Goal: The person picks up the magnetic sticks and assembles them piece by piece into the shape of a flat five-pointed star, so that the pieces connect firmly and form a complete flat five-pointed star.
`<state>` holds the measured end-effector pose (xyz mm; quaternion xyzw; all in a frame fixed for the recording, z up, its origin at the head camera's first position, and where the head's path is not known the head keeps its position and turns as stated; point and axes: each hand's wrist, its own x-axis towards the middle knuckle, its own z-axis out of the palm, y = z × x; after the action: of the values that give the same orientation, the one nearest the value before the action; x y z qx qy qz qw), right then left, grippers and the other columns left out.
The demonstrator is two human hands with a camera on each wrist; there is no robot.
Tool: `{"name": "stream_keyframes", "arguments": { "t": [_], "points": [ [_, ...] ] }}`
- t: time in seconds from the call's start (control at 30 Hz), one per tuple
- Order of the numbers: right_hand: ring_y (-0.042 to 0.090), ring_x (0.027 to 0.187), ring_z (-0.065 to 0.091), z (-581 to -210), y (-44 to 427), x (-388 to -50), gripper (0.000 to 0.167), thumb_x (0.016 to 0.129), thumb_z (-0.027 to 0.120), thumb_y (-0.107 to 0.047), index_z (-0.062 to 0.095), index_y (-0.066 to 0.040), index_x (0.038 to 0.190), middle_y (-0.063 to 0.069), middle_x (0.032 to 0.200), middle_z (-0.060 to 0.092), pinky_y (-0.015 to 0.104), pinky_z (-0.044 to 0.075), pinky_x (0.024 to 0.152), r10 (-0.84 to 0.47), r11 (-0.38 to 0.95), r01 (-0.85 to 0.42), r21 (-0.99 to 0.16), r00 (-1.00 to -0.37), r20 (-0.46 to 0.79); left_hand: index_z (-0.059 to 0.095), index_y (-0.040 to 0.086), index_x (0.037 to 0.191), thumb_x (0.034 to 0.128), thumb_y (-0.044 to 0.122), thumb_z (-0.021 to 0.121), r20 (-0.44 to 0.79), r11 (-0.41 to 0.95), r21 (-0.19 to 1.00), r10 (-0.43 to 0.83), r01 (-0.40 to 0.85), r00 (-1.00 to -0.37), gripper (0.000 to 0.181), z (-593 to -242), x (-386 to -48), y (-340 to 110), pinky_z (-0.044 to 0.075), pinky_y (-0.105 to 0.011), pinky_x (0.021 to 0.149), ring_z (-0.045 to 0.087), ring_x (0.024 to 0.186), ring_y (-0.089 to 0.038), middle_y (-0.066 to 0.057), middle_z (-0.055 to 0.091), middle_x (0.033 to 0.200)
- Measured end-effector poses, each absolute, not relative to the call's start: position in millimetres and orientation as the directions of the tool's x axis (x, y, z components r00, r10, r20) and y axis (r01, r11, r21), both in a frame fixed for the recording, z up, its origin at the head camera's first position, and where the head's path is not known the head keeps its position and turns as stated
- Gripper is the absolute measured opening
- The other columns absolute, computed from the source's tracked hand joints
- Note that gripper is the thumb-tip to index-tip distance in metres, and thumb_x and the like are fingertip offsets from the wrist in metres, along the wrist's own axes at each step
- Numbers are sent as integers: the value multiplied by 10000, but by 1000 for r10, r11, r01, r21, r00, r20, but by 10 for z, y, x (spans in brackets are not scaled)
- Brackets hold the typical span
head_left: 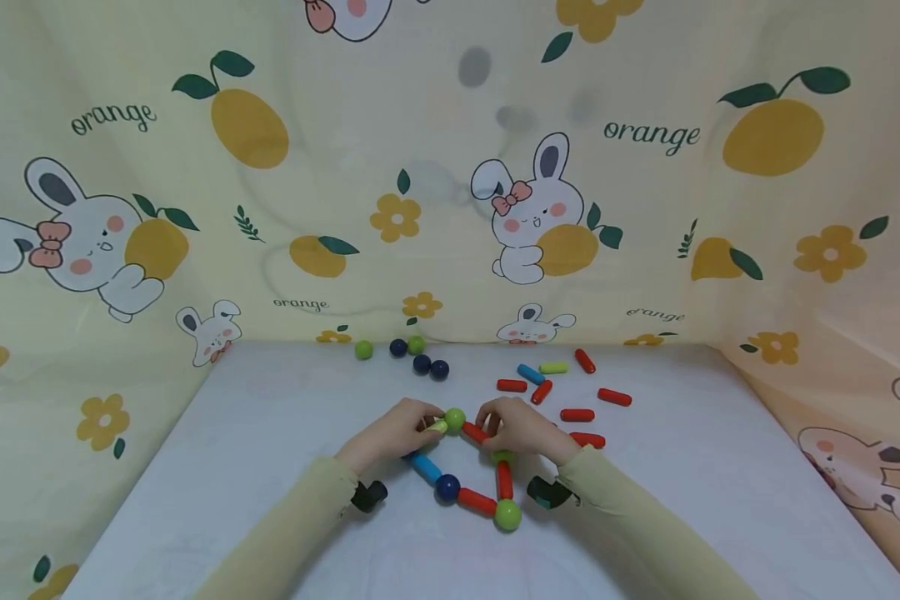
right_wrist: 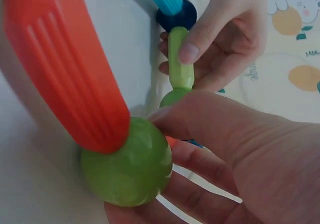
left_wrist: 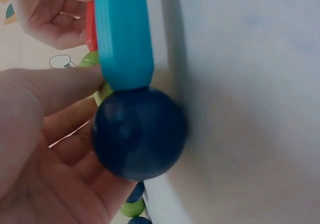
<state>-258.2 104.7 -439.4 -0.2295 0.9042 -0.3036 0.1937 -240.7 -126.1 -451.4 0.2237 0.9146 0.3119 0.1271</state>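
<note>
A ring of rods and balls lies between the hands. My left hand (head_left: 397, 431) pinches a light green rod (right_wrist: 179, 58) between thumb and fingers. That rod sits between a navy ball (left_wrist: 140, 134) and a green ball (head_left: 455, 418). Across from it, my right hand (head_left: 523, 427) grips a red rod (head_left: 473, 432) joined to the same green ball. A blue rod (head_left: 424, 467), a navy ball (head_left: 447, 488), a red rod (head_left: 477, 502), a green ball (head_left: 507, 515) and another red rod (head_left: 504, 480) form the near side. The right fingers partly cover a green ball (right_wrist: 127, 161).
Loose navy balls (head_left: 422, 364) and green balls (head_left: 363, 350) lie at the back of the white table (head_left: 270, 417). Several red rods (head_left: 577, 415), a blue rod (head_left: 530, 374) and a light green rod (head_left: 553, 367) are scattered at the back right. A patterned cloth (head_left: 435, 167) hangs behind.
</note>
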Motion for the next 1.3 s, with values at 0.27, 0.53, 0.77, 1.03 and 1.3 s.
{"name": "stream_keyframes", "arguments": {
  "t": [0.27, 0.53, 0.77, 1.03, 1.3],
  "points": [
    [186, 791, 551, -4440, 1144, -2550, 235, 836, 748, -155, 657, -86, 1041, 13, 853, 600, 294, 511, 684, -559, 668, -304, -679, -808, -188, 633, -9, 1111, 807, 400, 746, -57, 857, 501, 170, 120, -984, 523, -4521, -2150, -1209, 506, -357, 694, 542, 773, -194, -83, 612, 913],
    [184, 744, 574, -4429, 1359, -2353, 281, 847, 734, -209, 640, -63, 1067, 36, 890, 608, 297, 530, 647, -504, 650, -215, -729, -840, -202, 541, 23, 939, 734, 303, 825, -84, 770, 638, 39, -24, -996, 449, -4537, -1967, -1197, 448, -309, 599, 490, 729, -212, -70, 518, 812],
    [171, 696, 575, -4520, 1353, -2304, 243, 856, 719, -156, 667, -43, 1065, 26, 854, 623, 289, 532, 630, -438, 628, -172, -759, -884, -162, 542, 29, 988, 681, 130, 841, -81, 751, 659, 96, 19, -992, 440, -4592, -1904, -1240, 503, -380, 738, 509, 821, -225, -70, 528, 891],
    [159, 709, 577, -4553, 1358, -2334, 269, 866, 711, -147, 656, -40, 1107, 28, 878, 619, 273, 532, 629, -395, 638, -159, -753, -907, -144, 574, 46, 998, 715, 173, 834, -55, 663, 749, 49, -9, -997, 405, -4644, -1864, -1277, 483, -319, 667, 502, 801, -218, -68, 536, 891],
    [182, 838, 558, -4469, 1289, -2227, 284, 847, 733, -137, 656, -64, 1111, 37, 982, 607, 296, 526, 704, -332, 673, -203, -712, -942, -45, 579, 30, 1001, 741, 165, 820, -120, 578, 810, -2, -99, -993, 380, -4653, -1914, -1305, 515, -279, 584, 549, 732, -199, -101, 540, 912]
  ]
}}
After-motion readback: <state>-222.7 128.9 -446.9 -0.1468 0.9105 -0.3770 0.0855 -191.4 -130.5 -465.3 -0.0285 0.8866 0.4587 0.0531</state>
